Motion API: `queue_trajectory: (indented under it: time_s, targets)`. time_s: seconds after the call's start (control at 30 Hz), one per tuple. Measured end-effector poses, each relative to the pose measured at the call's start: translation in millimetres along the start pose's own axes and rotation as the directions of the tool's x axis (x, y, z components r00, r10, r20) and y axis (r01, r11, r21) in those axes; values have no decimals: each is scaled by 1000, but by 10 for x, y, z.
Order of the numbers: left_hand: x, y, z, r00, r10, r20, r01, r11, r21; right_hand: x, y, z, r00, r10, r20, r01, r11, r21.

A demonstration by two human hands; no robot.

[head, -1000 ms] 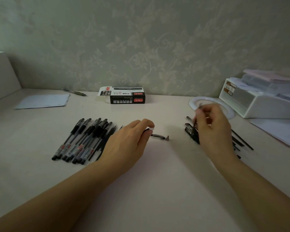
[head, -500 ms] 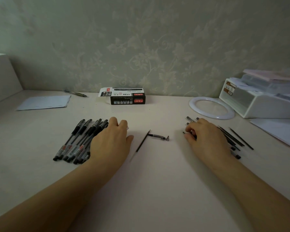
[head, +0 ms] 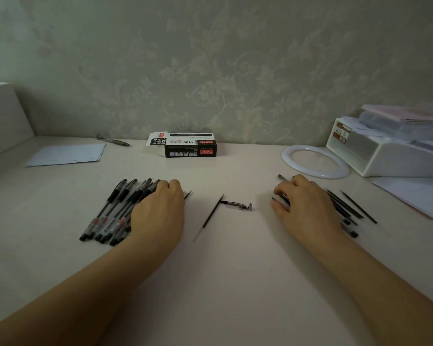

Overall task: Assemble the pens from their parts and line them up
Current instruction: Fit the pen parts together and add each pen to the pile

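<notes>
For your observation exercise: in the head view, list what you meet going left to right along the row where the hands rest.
Row of pens → left hand → thin refill → short pen piece → right hand → loose refills.

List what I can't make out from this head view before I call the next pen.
- Left hand covers the right end of the assembled pens; the count is unclear.
- Right hand hides most of the loose parts; its grip cannot be judged.
- Pen box print is too small to read.
- The storage bin is cut by the right edge.
</notes>
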State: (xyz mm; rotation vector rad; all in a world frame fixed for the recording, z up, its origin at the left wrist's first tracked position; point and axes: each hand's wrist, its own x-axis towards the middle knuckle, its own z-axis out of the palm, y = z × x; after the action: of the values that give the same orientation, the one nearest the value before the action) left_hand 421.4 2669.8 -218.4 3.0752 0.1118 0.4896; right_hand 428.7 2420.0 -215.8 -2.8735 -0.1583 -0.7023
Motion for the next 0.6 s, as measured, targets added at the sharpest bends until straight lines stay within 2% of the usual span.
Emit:
queue_trajectory:
  time_s: [0.3, 0.4, 0.47, 0.53, 0.6]
  targets:
    - [51, -59, -23, 997, 21, -70, -28, 994, -108, -14, -34, 22, 1000, -29, -11, 29, 1000, 1]
    - [47, -44, -50, 995, -1, -97, -11, 992, -123, -15, -66, -11, 995, -55, -79, 60, 996, 66]
    - [44, -12, -90, 990, -6, -141, -16, 987, -158, -21, -132, -65, 982, -73, -173, 107, 974, 198]
    - [46, 26, -150, 978, -21, -210, -36, 964, -262, -48, -268, -118, 980, -9, -198, 100, 886, 453]
    - [63, 63, -227, 964, -49, -260, -71, 898, -435, -90, -465, -159, 997, 78, -20, -36, 655, 755]
